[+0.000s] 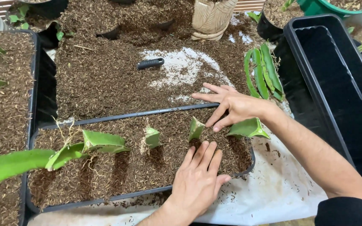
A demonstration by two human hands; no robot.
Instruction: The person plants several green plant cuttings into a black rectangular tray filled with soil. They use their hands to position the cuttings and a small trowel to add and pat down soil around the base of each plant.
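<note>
So from my remote seat, nearest thing is my left hand (197, 178), flat and open, fingers together, pressing the brown fibrous soil just in front of the small green cactus cutting (196, 128) near the right end of the long black planter tray (139, 193). My right hand (230, 106) comes in from the far side, also open and gripping nothing, fingers spread, two fingertips touching soil right beside that same cutting, which stands upright between the two hands. Tip as I see it: firm the soil evenly from both sides with flat fingers so the piece stays vertical, and don't lean on the cut stub itself. That tray is filled with the coarse mix and holds a row: a wider cutting (249, 128) at the right end under my right wrist, the one I'm packing, a smaller stub (152, 137) mid-tray, and a longer leaning piece with roots (93, 144) toward the left end. A second soil-filled tray (5, 92) sits along the left edge. At right there's an empty black trough planter (336, 88). Beyond the tray is a loose soil heap (105, 75) with white perlite patches, a black tool handle (150, 63) lying on it, a bundle of long green cuttings (262, 73), and farther back a pale carved pot (213, 19) and a green pot (323, 6).
</note>
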